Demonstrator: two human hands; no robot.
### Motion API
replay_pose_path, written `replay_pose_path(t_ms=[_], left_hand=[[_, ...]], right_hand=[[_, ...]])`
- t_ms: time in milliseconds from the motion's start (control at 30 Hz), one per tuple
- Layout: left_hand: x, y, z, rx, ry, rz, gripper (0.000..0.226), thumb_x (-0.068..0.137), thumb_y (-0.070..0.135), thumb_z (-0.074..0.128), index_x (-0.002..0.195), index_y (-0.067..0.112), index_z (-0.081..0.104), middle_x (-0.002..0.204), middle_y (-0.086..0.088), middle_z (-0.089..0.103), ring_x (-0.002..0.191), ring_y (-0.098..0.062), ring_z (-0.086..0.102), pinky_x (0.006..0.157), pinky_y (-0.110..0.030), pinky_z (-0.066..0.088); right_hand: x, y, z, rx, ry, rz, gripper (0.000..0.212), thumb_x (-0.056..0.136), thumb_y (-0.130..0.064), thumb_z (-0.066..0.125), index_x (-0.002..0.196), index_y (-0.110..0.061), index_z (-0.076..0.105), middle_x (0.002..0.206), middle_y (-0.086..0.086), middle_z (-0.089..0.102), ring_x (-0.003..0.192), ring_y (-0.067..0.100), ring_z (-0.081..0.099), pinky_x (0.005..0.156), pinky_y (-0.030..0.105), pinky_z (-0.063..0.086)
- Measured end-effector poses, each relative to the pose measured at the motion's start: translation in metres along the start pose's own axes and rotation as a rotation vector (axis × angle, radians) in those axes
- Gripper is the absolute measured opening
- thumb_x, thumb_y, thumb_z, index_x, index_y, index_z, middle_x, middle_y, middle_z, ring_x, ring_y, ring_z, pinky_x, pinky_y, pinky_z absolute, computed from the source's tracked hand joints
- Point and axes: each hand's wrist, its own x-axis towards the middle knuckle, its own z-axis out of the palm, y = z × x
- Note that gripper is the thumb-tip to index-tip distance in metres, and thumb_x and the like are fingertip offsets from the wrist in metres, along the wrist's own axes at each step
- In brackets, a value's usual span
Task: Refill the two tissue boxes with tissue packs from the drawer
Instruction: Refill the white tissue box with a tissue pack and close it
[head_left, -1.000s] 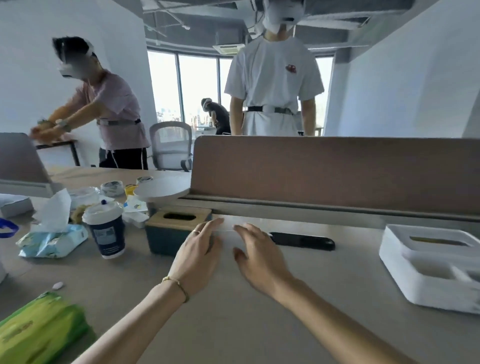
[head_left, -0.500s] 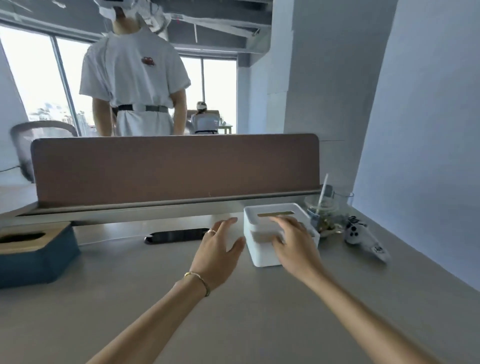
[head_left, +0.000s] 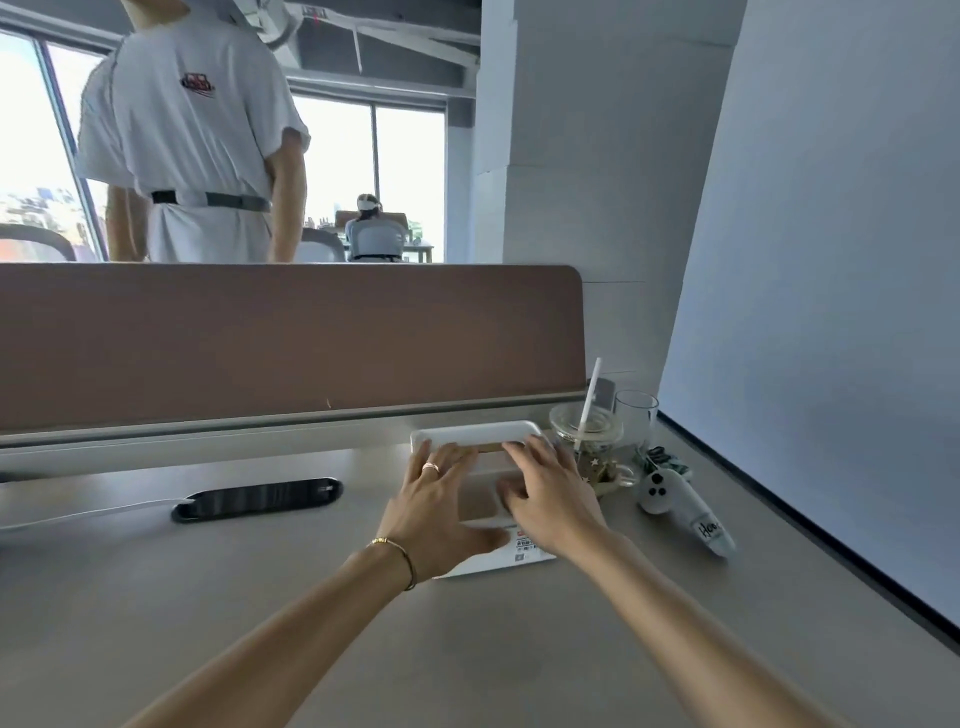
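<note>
The white tissue box (head_left: 484, 500) lies on the desk by the brown divider, tipped so that a recessed panel and a labelled face point up towards me. My left hand (head_left: 431, 506) holds its left side, fingers spread over the far edge and thumb hooked round the near edge. On the right side, my right hand (head_left: 551, 501) grips it with fingertips curled into the recess. The teal tissue box, the drawer and the tissue packs are out of view.
A glass jar with a straw (head_left: 587, 441), an empty glass (head_left: 637, 415) and a white controller (head_left: 681, 512) stand just right of the box, beside the white wall. A black cable slot (head_left: 257, 500) lies to the left. A person stands behind the brown divider (head_left: 291, 338).
My view swung right, away from the teal box. Both hands moved to the white tissue box, took hold of it and tipped it over, so its labelled face now shows.
</note>
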Motion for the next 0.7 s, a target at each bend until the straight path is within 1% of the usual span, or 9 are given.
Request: replay_pose_path(t_ms=[67, 167, 267, 400, 533, 700], left_hand=[[0.000, -0.001, 0.006, 0.026, 0.069, 0.021, 0.107, 0.067, 0.080, 0.067, 0.155, 0.034, 0.029, 0.160, 0.015, 0.028, 0.153, -0.011, 0.001, 0.109, -0.035, 0.042], [0.001, -0.002, 0.009, 0.009, 0.148, 0.040, 0.102, 0.063, 0.079, 0.068, 0.150, 0.035, 0.039, 0.152, 0.016, 0.038, 0.149, -0.007, 0.013, 0.101, -0.033, 0.050], [-0.001, 0.000, 0.005, 0.000, 0.147, 0.050, 0.100, 0.061, 0.076, 0.073, 0.148, 0.037, 0.042, 0.149, 0.013, 0.039, 0.146, -0.007, 0.018, 0.098, -0.034, 0.052], [-0.020, -0.002, -0.014, 0.000, 0.164, 0.063, 0.100, 0.060, 0.075, 0.075, 0.147, 0.039, 0.043, 0.149, 0.012, 0.039, 0.142, -0.006, 0.023, 0.097, -0.035, 0.052], [-0.058, -0.010, -0.044, 0.016, 0.223, 0.093, 0.098, 0.058, 0.077, 0.072, 0.144, 0.036, 0.049, 0.146, 0.011, 0.044, 0.140, -0.011, 0.030, 0.097, -0.040, 0.054], [-0.127, -0.030, -0.080, 0.053, 0.229, 0.045, 0.098, 0.055, 0.081, 0.068, 0.142, 0.040, 0.049, 0.143, 0.013, 0.044, 0.138, -0.009, 0.031, 0.093, -0.037, 0.055]], right_hand=[[-0.002, -0.002, 0.008, -0.029, 0.063, 0.014, 0.051, 0.094, -0.046, 0.041, 0.143, -0.035, 0.034, 0.157, -0.007, 0.025, 0.142, 0.028, 0.024, 0.096, 0.048, 0.047], [-0.004, -0.002, 0.012, 0.020, 0.123, 0.019, 0.052, 0.091, -0.043, 0.044, 0.142, -0.037, 0.039, 0.157, -0.011, 0.030, 0.140, 0.025, 0.029, 0.094, 0.048, 0.048], [-0.007, -0.003, 0.008, 0.082, 0.157, 0.010, 0.055, 0.087, -0.040, 0.049, 0.142, -0.037, 0.045, 0.154, -0.015, 0.034, 0.141, 0.023, 0.032, 0.096, 0.047, 0.050], [-0.023, -0.020, -0.001, 0.067, 0.192, -0.029, 0.056, 0.087, -0.035, 0.050, 0.143, -0.037, 0.045, 0.155, -0.014, 0.033, 0.143, 0.021, 0.028, 0.095, 0.046, 0.051], [-0.052, -0.052, -0.009, 0.078, 0.205, -0.078, 0.053, 0.090, -0.035, 0.050, 0.143, -0.035, 0.046, 0.155, -0.013, 0.033, 0.143, 0.022, 0.027, 0.095, 0.046, 0.051], [-0.098, -0.110, -0.007, 0.124, 0.151, -0.157, 0.056, 0.089, -0.034, 0.051, 0.145, -0.033, 0.044, 0.158, -0.008, 0.029, 0.145, 0.023, 0.023, 0.100, 0.047, 0.048]])
